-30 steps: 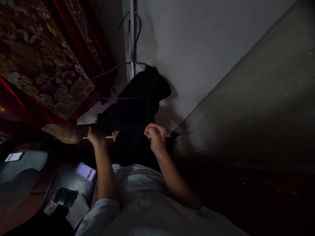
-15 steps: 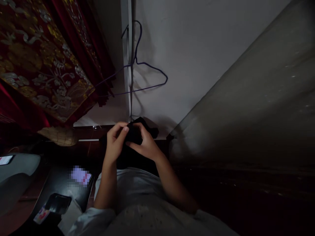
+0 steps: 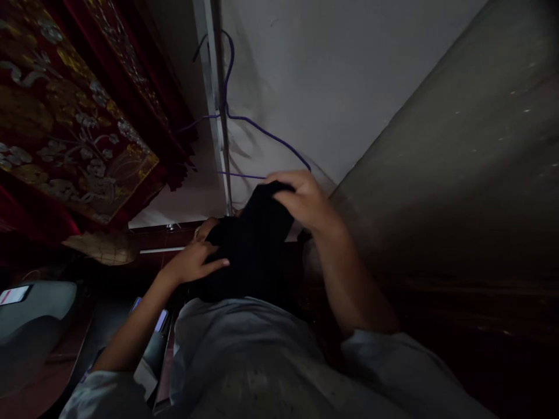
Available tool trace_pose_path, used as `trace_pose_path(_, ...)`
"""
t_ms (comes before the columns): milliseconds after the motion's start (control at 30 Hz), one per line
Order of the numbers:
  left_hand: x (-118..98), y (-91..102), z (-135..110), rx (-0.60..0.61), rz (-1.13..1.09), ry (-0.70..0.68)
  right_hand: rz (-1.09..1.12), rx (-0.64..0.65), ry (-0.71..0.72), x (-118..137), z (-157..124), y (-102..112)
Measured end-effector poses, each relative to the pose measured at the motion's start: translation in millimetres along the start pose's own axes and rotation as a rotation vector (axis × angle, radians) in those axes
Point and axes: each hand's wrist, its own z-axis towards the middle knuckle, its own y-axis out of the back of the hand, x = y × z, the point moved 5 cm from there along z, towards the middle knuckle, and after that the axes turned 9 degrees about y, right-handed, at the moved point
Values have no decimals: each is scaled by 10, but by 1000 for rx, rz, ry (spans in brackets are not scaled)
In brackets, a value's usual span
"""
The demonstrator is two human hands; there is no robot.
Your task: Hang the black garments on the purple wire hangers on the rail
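Observation:
A black garment (image 3: pixel 248 244) hangs bunched in front of my chest. My right hand (image 3: pixel 305 201) is closed on its top edge and holds it up just below a purple wire hanger (image 3: pixel 262 132) that hangs on the white wall. My left hand (image 3: pixel 192 263) lies against the garment's left side with the fingers stretched out flat. The lower part of the cloth is lost in shadow against my light shirt (image 3: pixel 244 355).
A red and gold embroidered cloth (image 3: pixel 74 110) hangs at the upper left. A grey cushion (image 3: pixel 30 326) and a lit phone (image 3: pixel 13 294) lie at the lower left. A large dim slanted surface (image 3: pixel 458 163) fills the right side. A white pipe (image 3: pixel 213 116) runs down the wall.
The garment came off the hanger, was gathered in both hands, and my right hand has now lifted its top edge up toward the hanger. My left hand has flattened against it.

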Motion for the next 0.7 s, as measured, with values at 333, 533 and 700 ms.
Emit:
trace_pose_path(333, 162, 497, -289, -103, 151, 251, -97, -166, -206, -1165, 592, -621)
trace_pose_path(533, 588, 305, -265, -123, -56, 370, -473, -255, -37, -972, 432, 242)
trace_pose_path(700, 818, 529, -95, -158, -117, 338, -583, -299, 8, -577, 331, 744)
